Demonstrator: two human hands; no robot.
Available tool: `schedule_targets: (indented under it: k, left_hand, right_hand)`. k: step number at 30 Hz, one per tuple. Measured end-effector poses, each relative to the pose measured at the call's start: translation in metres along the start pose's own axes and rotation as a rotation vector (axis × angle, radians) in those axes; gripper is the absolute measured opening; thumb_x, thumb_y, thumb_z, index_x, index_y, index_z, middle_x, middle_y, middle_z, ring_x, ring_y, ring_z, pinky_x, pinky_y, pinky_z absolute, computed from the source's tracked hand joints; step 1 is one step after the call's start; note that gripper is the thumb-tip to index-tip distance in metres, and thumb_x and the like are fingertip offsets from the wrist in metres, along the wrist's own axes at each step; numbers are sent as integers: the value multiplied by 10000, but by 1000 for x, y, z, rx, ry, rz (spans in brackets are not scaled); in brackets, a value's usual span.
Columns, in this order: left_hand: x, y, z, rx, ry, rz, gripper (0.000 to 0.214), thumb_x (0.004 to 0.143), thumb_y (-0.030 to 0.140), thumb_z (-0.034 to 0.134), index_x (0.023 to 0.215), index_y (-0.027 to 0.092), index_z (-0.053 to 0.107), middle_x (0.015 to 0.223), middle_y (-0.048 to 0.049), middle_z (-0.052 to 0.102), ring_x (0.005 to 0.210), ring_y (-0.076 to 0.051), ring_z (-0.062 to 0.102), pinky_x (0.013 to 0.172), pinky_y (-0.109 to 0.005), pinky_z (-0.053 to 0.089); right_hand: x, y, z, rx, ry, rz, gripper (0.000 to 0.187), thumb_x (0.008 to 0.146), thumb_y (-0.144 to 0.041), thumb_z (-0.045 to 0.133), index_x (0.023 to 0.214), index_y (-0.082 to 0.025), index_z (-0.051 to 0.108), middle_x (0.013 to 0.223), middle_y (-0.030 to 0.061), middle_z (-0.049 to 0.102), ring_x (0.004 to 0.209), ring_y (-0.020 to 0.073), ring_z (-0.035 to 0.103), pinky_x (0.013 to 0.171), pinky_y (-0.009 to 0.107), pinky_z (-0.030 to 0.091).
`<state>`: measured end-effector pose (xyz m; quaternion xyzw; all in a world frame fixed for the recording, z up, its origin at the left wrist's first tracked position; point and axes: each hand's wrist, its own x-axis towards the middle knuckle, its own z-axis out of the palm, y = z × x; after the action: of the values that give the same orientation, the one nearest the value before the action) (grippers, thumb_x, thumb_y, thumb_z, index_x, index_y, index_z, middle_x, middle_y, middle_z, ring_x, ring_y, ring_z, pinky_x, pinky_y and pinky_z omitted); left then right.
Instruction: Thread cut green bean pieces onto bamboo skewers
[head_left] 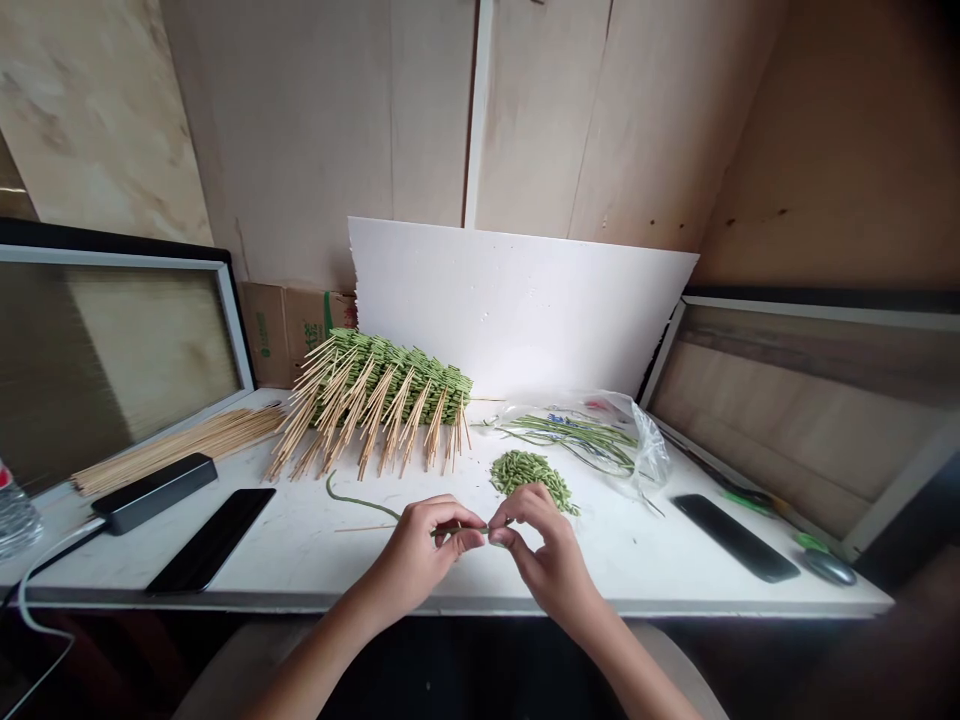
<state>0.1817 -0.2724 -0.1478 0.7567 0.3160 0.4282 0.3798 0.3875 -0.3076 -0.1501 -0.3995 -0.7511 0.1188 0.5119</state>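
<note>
My left hand (420,550) pinches a long green bean (360,501) between thumb and fingers, and the rest of its length curls away to the left on the table. Close beside it, my right hand (544,550) is closed in a pinch at the same bean's end, fingertips almost meeting the left ones. One thin wooden skewer (362,528) lies partly behind my left hand. Just beyond my right hand is a heap of short cut green pieces (531,474). Further back, skewers threaded with green pieces (390,375) are stacked, bare stick ends toward me.
Bare skewers (184,445) lie at the left, near a black box (157,490) with cables and a black phone (211,540). A clear plastic bag (651,445) holds more long beans. At right are a dark phone (735,535) and a mouse (827,567). A white board (525,310) stands behind.
</note>
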Motion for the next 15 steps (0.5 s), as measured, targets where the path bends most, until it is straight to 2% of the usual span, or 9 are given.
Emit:
schedule_targets:
  k: [4,8,12,15]
  left_hand:
    - [-3,6,4,-58,-64,1,154,913,210,696,799,175,793,796,-64,710,714,-163,586,696,-275,456]
    - [-5,8,6,-139,-129,-4,233,843,50,597,749,160,780,735,-42,676,667,-141,575,661,-254,461]
    - [-4,-3,9,-196,-149,-7,231,831,54,588,714,145,765,722,-44,670,655,-132,578,636,-242,465]
    - [-1,-15,9,-256,-128,-35,184,847,121,629,713,127,756,718,-47,665,569,-105,541,569,-232,447]
  right_hand:
    - [-3,-3,4,87,-43,12,226,1018,-346,600,827,-260,686,820,58,657,912,265,555,869,439,460]
    - [-5,-1,7,247,-115,56,331,987,-515,631,787,-257,685,793,46,628,889,253,545,874,413,450]
    - [-4,8,7,389,-171,107,410,938,-622,646,770,-249,680,781,39,612,858,242,556,873,405,460]
    - [-2,17,3,433,-177,119,423,909,-639,678,762,-243,703,782,44,623,846,240,577,841,397,481]
